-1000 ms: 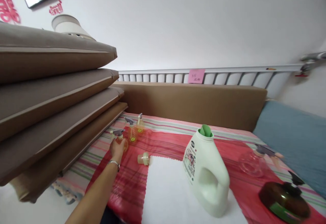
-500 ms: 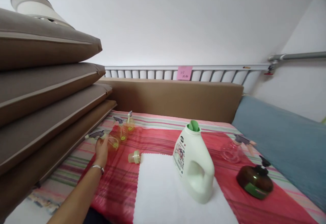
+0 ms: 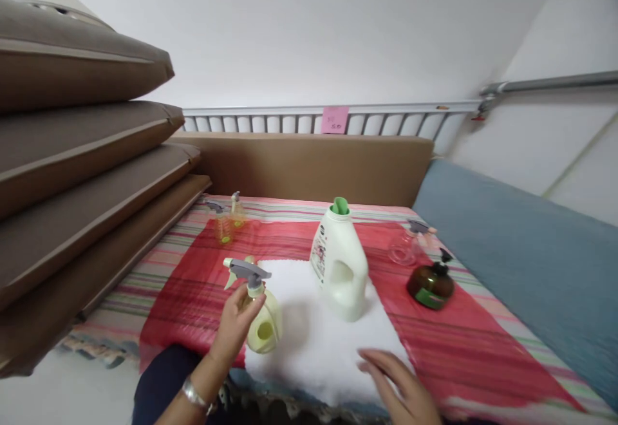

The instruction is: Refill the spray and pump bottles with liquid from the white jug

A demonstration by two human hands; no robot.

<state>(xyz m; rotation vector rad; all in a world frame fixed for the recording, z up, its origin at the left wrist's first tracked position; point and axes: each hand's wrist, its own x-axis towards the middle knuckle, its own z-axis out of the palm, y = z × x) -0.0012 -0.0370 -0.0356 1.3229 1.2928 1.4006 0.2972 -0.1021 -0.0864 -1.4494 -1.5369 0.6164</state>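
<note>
My left hand [image 3: 236, 325] grips a yellow-tinted spray bottle [image 3: 267, 327] by its neck, just below the grey trigger head. The bottle is over the left edge of a white cloth [image 3: 309, 357]. My right hand [image 3: 393, 380], a little blurred, is above the cloth's front right part with fingers stretched out and nothing in them. Between and beyond the hands, a pale green detergent jug [image 3: 348, 267] stands upright on the cloth, its neck uncapped with a green spout showing. The measuring cap [image 3: 250, 259] is mostly hidden behind the spray head.
Two more yellowish spray bottles [image 3: 223, 226] stand at the back left. To the right are a pink spray bottle [image 3: 403, 249] and a brown pump bottle [image 3: 431, 285]. Red sheeting [image 3: 193, 296] covers the striped cloth. Stacked cushions [image 3: 96, 187] rise at left.
My left hand has brought the spray bottle from the back left toward me, to the white cloth. My right hand has come into view at the lower right. The view has shifted somewhat.
</note>
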